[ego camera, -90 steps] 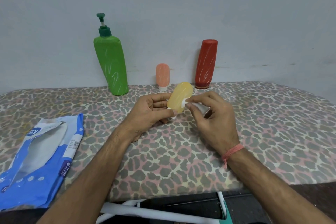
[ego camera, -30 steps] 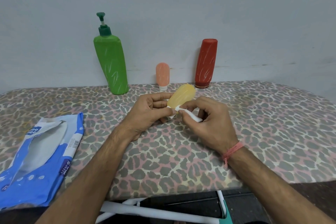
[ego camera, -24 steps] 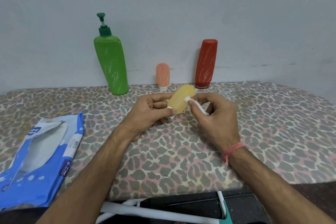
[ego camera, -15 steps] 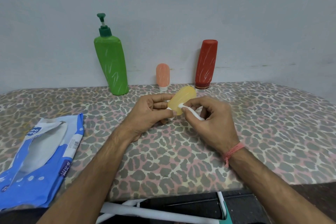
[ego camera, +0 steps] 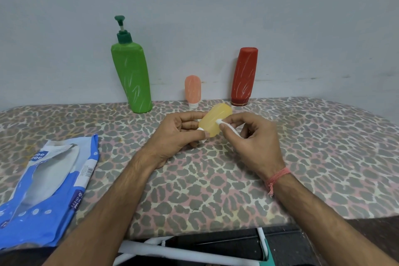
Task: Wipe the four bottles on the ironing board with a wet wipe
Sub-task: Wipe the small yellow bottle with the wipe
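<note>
My left hand (ego camera: pixel 176 134) grips a small yellow bottle (ego camera: pixel 212 120) by its white cap end, holding it tilted above the ironing board (ego camera: pixel 323 147). My right hand (ego camera: pixel 257 140) pinches a folded white wet wipe (ego camera: pixel 226 126) and presses its tip against the yellow bottle's side. Against the wall at the back stand a tall green pump bottle (ego camera: pixel 132 77), a small peach bottle (ego camera: pixel 192 90) on its white cap, and a red bottle (ego camera: pixel 245 75) upside down on its cap.
A blue and white wet wipe pack (ego camera: pixel 43 188) lies open at the board's left front. The board's white metal frame (ego camera: pixel 183 252) shows below the near edge. A grey wall (ego camera: pixel 216 6) runs directly behind the bottles.
My right hand has been rubbing the wipe back and forth over the yellow bottle, which has turned slightly in my left hand. The three standing bottles and the pack have not moved.
</note>
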